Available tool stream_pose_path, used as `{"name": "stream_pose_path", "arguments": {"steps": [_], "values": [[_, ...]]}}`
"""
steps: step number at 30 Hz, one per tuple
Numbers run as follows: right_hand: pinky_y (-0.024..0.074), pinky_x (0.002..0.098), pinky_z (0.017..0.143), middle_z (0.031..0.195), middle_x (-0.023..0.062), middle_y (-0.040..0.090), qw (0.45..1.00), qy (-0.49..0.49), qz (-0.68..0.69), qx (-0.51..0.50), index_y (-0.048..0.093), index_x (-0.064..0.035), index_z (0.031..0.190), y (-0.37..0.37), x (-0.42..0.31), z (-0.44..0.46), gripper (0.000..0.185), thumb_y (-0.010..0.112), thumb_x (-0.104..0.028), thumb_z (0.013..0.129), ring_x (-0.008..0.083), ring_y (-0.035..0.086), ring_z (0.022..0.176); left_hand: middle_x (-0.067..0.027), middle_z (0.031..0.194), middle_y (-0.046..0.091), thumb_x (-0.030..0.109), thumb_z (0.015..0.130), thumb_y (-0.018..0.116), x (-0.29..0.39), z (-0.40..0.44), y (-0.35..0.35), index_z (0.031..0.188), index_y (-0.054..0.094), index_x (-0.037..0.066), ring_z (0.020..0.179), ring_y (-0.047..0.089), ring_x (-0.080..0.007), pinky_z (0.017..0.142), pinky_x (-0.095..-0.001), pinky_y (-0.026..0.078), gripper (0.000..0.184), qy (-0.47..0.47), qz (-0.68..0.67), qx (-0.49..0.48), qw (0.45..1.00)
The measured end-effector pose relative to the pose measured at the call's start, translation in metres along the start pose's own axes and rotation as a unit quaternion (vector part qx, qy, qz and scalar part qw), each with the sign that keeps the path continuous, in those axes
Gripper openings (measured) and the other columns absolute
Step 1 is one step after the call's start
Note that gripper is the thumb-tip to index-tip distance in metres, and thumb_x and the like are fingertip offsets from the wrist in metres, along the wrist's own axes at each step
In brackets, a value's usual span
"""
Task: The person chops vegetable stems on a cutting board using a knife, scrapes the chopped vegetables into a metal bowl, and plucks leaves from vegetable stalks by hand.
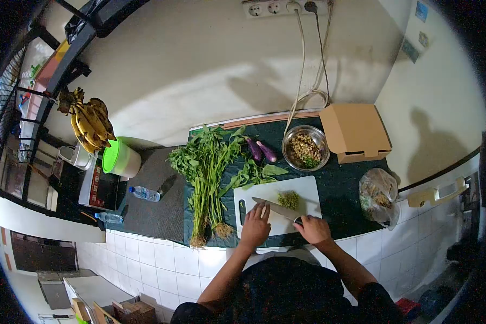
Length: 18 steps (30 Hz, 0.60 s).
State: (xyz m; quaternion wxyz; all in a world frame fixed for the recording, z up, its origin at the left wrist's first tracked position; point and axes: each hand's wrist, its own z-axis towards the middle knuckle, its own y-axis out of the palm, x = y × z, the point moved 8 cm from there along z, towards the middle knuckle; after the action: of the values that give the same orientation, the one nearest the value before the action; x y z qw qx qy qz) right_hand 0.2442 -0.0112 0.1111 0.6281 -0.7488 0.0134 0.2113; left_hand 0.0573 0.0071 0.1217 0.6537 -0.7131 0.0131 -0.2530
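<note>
The right hand is closed around the dark handle of a broad, silver-bladed kitchen knife, at four o'clock on a white rectangular plastic cutting board. The blade points to ten o'clock and lies low over the board. The left hand, between seven and eight o'clock, is not gripping; its fingers are extended, a little apart, with the tips at the blade near its point. Whether they press on the steel is too small to tell.

A small heap of finely chopped pale-green pieces lies just beyond the blade, at one o'clock from the board's middle.

Around the board on the green-covered counter, a round stainless-steel bowl of chopped food stands at one o'clock, two purple eggplants near twelve, a large bunch of leafy, rooted green stalks toward ten, and a clear plastic bag at three.
</note>
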Motion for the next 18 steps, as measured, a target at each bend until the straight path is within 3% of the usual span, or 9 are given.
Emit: {"name": "stream_pose_path", "arguments": {"steps": [1,6,10,12,13,14,16,17,18], "values": [[0.0556,0.0457,0.063,0.078,0.0150,0.067,1.000,0.011,0.000,-0.004,0.061,-0.0019,0.094,-0.002,0.000,0.003,0.042,0.059,-0.043,0.090,0.0327,0.068,0.070,-0.0201,0.144,0.041,0.014,0.085,0.055,0.003,0.000,0.009,0.143,0.038,-0.001,0.134,0.038,-0.0353,0.110,-0.0472,0.033,0.063,0.003,0.062,-0.007,0.998],[0.0544,0.0470,0.066,0.082,0.0162,0.067,0.999,-0.018,0.007,-0.038,0.060,-0.0027,0.092,0.007,0.000,0.016,0.037,0.065,-0.039,0.087,0.0345,0.067,0.074,-0.0254,0.150,0.033,0.012,0.084,0.051,0.010,0.005,0.059,0.145,0.031,-0.006,0.141,0.030,-0.0377,0.114,-0.0488,0.028,0.067,0.010,0.076,-0.057,0.995],[0.0542,0.0476,0.068,0.085,0.0175,0.067,0.994,-0.036,-0.008,-0.103,0.060,-0.0024,0.099,0.022,0.004,0.028,0.038,0.066,-0.037,0.085,0.0356,0.067,0.081,-0.0275,0.148,0.036,0.007,0.083,0.050,0.023,0.025,0.069,0.142,0.033,-0.009,0.141,0.030,-0.0393,0.114,-0.0491,0.028,0.064,0.044,-0.055,-0.124,0.990],[0.0542,0.0476,0.067,0.084,0.0181,0.066,0.994,-0.049,-0.005,-0.097,0.060,-0.0028,0.100,0.025,0.009,0.032,0.038,0.066,-0.037,0.085,0.0367,0.067,0.079,-0.0296,0.146,0.037,0.005,0.083,0.051,0.032,0.037,0.058,0.133,0.045,-0.010,0.141,0.029,-0.0406,0.114,-0.0451,0.030,0.053,0.114,-0.213,-0.106,0.965],[0.0542,0.0476,0.067,0.084,0.0183,0.066,0.993,-0.027,0.007,-0.112,0.060,-0.0030,0.100,0.026,0.014,0.033,0.038,0.066,-0.038,0.085,0.0368,0.067,0.079,-0.0304,0.140,0.044,0.003,0.082,0.051,0.029,0.045,0.050,0.121,0.056,-0.009,0.136,0.035,-0.0426,0.111,-0.0431,0.035,0.040,0.125,-0.185,-0.068,0.972],[0.0542,0.0477,0.067,0.083,0.0186,0.066,0.992,-0.003,0.020,-0.127,0.061,-0.0033,0.100,0.027,0.019,0.035,0.038,0.065,-0.038,0.085,0.0369,0.067,0.078,-0.0304,0.140,0.044,0.003,0.082,0.051,0.024,0.052,0.049,0.121,0.056,-0.009,0.136,0.035,-0.0426,0.111,-0.0431,0.035,0.040,0.124,-0.184,-0.071,0.973],[0.0542,0.0477,0.068,0.084,0.0190,0.066,0.991,-0.022,0.046,-0.120,0.061,-0.0029,0.101,0.022,0.025,0.033,0.040,0.063,-0.040,0.086,0.0369,0.067,0.079,-0.0276,0.127,0.056,0.003,0.083,0.051,-0.006,0.072,0.040,0.113,0.060,-0.006,0.123,0.049,-0.0413,0.102,-0.0453,0.043,0.033,0.004,-0.210,-0.045,0.977],[0.0542,0.0477,0.068,0.086,0.0194,0.067,0.991,-0.042,0.066,-0.112,0.061,-0.0025,0.102,0.020,0.029,0.031,0.042,0.062,-0.042,0.088,0.0369,0.067,0.079,-0.0217,0.111,0.064,0.004,0.084,0.052,-0.028,0.083,0.054,0.112,0.064,-0.001,0.108,0.059,-0.0373,0.092,-0.0447,0.050,0.031,-0.012,-0.198,-0.043,0.979],[0.0542,0.0477,0.068,0.086,0.0194,0.067,0.990,-0.040,0.068,-0.115,0.061,-0.0025,0.102,0.028,0.036,0.030,0.042,0.062,-0.042,0.088,0.0369,0.067,0.079,-0.0180,0.106,0.065,0.007,0.086,0.052,-0.041,0.094,0.064,0.110,0.067,0.004,0.100,0.063,-0.0340,0.085,-0.0431,0.053,0.028,0.034,-0.099,-0.050,0.993]]}}
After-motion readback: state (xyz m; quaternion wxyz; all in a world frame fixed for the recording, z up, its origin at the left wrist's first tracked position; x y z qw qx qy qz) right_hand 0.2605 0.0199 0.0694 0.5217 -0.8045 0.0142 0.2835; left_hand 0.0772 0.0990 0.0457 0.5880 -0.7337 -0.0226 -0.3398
